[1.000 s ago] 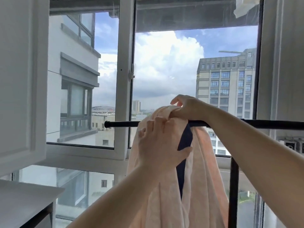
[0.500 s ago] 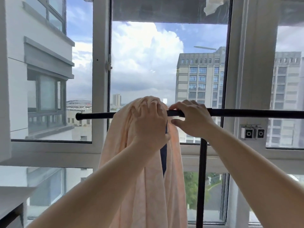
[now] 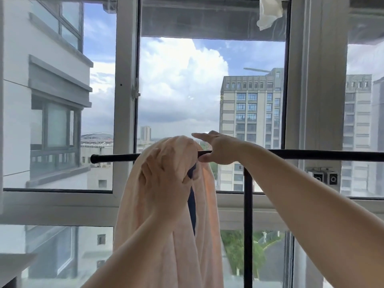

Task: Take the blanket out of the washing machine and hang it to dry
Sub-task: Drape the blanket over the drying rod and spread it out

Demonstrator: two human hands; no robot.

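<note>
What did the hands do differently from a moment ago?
The right hand let go of the black rail: its fingers went from curled around the bar to straight, stretched over the blanket. The left hand kept its grip on the bunched fabric, and the blanket stayed draped over the rail.

You could not see the rail (image 3: 311, 154) where the blanket (image 3: 172, 235) covered it; its right end ran off frame. The blanket's hem was cut off below. Your left hand (image 3: 166, 179) hid the folds it gripped.
</note>
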